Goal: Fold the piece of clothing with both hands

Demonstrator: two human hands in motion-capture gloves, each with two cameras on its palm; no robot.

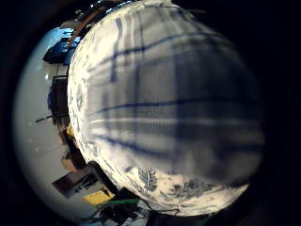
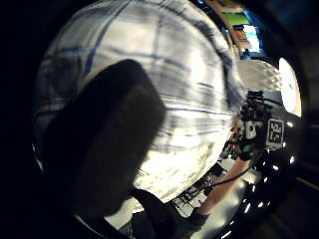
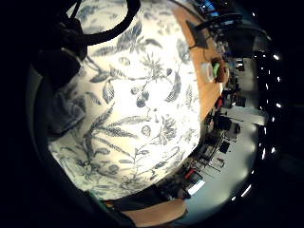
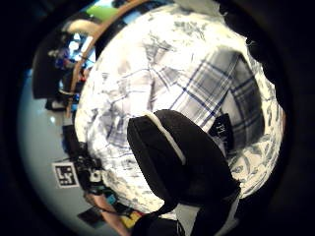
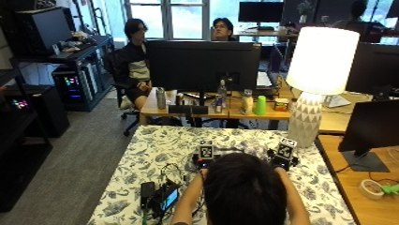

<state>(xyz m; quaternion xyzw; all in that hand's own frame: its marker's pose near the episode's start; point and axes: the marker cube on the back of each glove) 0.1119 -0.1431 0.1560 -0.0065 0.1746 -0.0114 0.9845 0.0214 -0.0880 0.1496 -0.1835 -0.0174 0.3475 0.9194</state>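
Note:
A checked shirt (image 4: 162, 83) lies on the floral tablecloth (image 5: 156, 154), its collar label (image 4: 221, 130) showing. In the outside view my head hides it. My left hand (image 5: 204, 161) is at the shirt's left side. The checked cloth (image 1: 169, 99) fills its palm views and its thumb (image 2: 109, 139) lies against the cloth (image 2: 189, 89), pinching it. My right hand (image 5: 284, 159) is at the right side. Its thumb (image 4: 177, 157) curls over the shirt, and a bit of cloth (image 3: 66, 114) sits by its fingers.
A white lamp (image 5: 318, 79) stands at the table's far right corner. A small device with cables (image 5: 161, 194) lies on the tablecloth near the front left. A wooden desk with a monitor (image 5: 368, 136) adjoins on the right. Bottles and a black monitor (image 5: 203, 65) stand on the desk behind.

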